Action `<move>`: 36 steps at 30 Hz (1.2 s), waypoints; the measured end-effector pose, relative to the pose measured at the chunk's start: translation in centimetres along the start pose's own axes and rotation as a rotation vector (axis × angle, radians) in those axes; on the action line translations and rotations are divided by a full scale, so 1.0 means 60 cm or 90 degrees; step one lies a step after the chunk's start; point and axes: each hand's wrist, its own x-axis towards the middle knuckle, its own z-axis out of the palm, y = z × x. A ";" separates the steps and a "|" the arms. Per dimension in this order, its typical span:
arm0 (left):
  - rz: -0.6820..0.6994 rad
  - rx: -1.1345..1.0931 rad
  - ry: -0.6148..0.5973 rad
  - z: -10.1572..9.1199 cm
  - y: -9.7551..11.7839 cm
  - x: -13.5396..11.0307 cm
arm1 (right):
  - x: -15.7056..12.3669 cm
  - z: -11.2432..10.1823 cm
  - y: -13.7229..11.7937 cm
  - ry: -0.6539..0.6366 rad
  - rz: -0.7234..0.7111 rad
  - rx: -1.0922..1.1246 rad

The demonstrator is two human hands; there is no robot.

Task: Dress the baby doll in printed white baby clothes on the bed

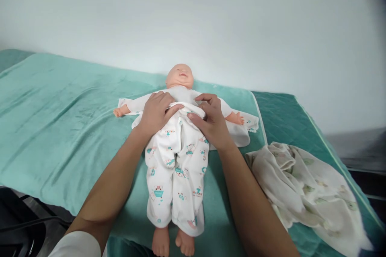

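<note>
A baby doll (180, 75) lies on its back with its arms spread, in a white top (182, 93) and white printed pants (176, 168). My left hand (157, 113) is closed on the waistband at the doll's left-of-picture hip, thumb across the rolled edge. On the other side, my right hand (212, 118) pinches the same waistband between thumb and fingers. The waistband is bunched at the doll's belly. Bare doll feet stick out of the pant legs. Under the doll's arms a white garment with printed cuffs (251, 121) is spread out.
A light green cover (60, 116) lies over a darker green quilted pad (276, 116). To the right, a crumpled cream printed cloth (304, 190) rests near the edge. A white wall (193, 16) stands behind. A dark object (21, 223) is at lower left.
</note>
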 end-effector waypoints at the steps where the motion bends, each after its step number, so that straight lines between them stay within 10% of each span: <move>1: 0.001 0.008 0.001 0.000 -0.003 -0.001 | -0.004 -0.005 -0.003 0.006 0.000 0.019; 9: -0.012 0.020 -0.002 0.005 -0.020 -0.007 | -0.070 -0.032 0.000 0.035 0.107 0.130; 18: -0.092 -0.094 0.050 0.002 -0.010 -0.010 | -0.074 -0.048 0.019 -0.162 0.205 -0.035; 29: -0.190 -0.203 0.013 -0.068 0.071 -0.173 | -0.071 -0.029 0.024 -0.115 0.211 -0.082; 36: -0.313 -0.277 -0.009 -0.056 0.054 -0.180 | -0.078 -0.042 0.026 -0.175 0.211 -0.021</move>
